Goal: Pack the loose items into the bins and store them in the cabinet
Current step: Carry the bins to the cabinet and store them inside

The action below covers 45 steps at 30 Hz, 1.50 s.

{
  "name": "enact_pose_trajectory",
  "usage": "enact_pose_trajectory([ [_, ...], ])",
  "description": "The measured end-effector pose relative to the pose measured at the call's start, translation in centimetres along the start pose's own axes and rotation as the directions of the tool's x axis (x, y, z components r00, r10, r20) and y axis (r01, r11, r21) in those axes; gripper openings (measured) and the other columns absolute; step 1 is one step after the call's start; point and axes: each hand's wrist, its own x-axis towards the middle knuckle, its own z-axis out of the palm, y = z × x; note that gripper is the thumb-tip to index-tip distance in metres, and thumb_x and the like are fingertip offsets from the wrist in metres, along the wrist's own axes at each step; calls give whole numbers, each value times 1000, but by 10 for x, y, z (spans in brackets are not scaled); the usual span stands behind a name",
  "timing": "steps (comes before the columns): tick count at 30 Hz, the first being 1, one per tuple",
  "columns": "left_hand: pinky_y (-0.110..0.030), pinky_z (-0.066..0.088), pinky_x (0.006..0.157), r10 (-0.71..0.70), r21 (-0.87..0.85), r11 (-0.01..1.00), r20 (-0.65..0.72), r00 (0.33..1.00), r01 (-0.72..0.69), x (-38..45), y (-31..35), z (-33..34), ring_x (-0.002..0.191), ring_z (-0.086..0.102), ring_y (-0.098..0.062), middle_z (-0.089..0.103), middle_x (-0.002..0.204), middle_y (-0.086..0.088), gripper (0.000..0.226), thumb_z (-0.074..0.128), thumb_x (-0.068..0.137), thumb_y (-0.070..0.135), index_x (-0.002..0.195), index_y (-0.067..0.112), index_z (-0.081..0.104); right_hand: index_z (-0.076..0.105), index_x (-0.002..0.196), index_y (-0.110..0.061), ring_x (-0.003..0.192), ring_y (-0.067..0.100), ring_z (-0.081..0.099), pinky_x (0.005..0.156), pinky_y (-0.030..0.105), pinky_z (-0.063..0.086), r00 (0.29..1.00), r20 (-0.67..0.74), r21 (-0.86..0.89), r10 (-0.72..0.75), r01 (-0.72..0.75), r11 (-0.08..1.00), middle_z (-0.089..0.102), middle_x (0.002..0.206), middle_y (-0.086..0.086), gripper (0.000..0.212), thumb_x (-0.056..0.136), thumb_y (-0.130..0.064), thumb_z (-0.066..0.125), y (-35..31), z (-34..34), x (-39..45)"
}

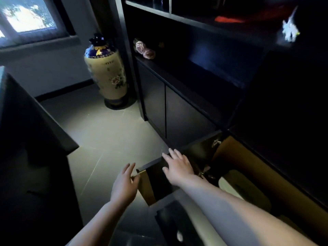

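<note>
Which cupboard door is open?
The door by both hands, lowest right in the row. It swings out, showing its tan edge; the two doors nearer the vase stay flat and closed.

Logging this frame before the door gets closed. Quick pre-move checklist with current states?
1. Cabinet door open: ok, swung out toward the person.
2. Right hand on the door: ok, fingers spread flat near its top edge, no grip.
3. Left hand ready: ok, open beside the door's outer edge; contact cannot tell.
4. Bin stored inside: cannot tell, a pale rounded shape sits in the dim compartment.
5. Door's swing path clear: cannot tell, a dark object lies low in front, unlit.
6. Neighbouring doors shut: ok.
</note>
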Motion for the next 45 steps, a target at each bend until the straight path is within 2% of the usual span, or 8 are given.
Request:
enact_pose_trajectory([
  [6,-37,38,108,59,-180,983,163,985,-29,23,-15,19,130,42,-15,45,138,8,43,47,97,30,139,22,43,23,148,-36,148,19,-2,118,45,2,992,10,36,128,-129,991,6,161,-3,50,100,-42,35,-5,40,28],
  [10,-26,48,76,142,-251,964,206,968,-88,13,-15,16,87,61,-2,65,91,15,11,57,93,25,101,25,65,43,136,-34,145,17,11,117,42,13,983,-108,105,147,-136,985,26,154,-5,41,97,-48,39,3,46,9],
  [14,-29,53,76,175,-386,922,464,868,21,-16,-19,31,92,68,-9,73,90,3,19,65,86,4,87,23,66,50,123,-33,145,16,9,115,39,18,971,-164,146,172,-148,978,24,154,-6,37,91,-51,50,26,60,-37],
  [20,-32,52,92,232,-399,909,727,647,122,-77,17,97,113,58,-3,61,122,13,58,67,84,5,128,36,47,44,134,-43,145,9,15,113,33,25,948,-127,321,290,-237,917,16,157,-16,45,91,-47,54,81,70,-122],
  [25,-35,49,99,291,-362,932,796,531,33,-113,69,155,116,55,1,60,117,27,81,71,83,16,146,34,23,33,143,-46,139,8,31,109,28,31,889,-85,415,450,-379,827,32,152,-17,54,93,-46,53,132,70,-187],
  [32,-20,41,100,324,-357,930,686,652,-86,-168,173,244,120,52,-5,55,134,7,74,61,89,12,150,26,21,45,138,-43,124,12,53,98,31,47,761,-113,514,638,-505,693,54,137,-15,45,96,-28,53,216,49,-228],
  [37,-30,39,103,262,-346,938,633,728,-37,-188,219,284,123,52,-17,56,134,1,75,62,90,23,151,20,18,62,125,-31,119,15,55,98,35,47,679,-144,566,719,-539,623,62,128,-8,30,96,-24,53,262,36,-245],
  [45,-33,41,97,237,-224,968,645,726,-117,-212,203,285,122,53,-28,58,130,-5,54,63,88,30,135,19,41,62,122,-30,105,12,58,86,27,47,477,-159,751,864,-509,420,63,118,-5,28,96,-24,53,253,56,-323],
])
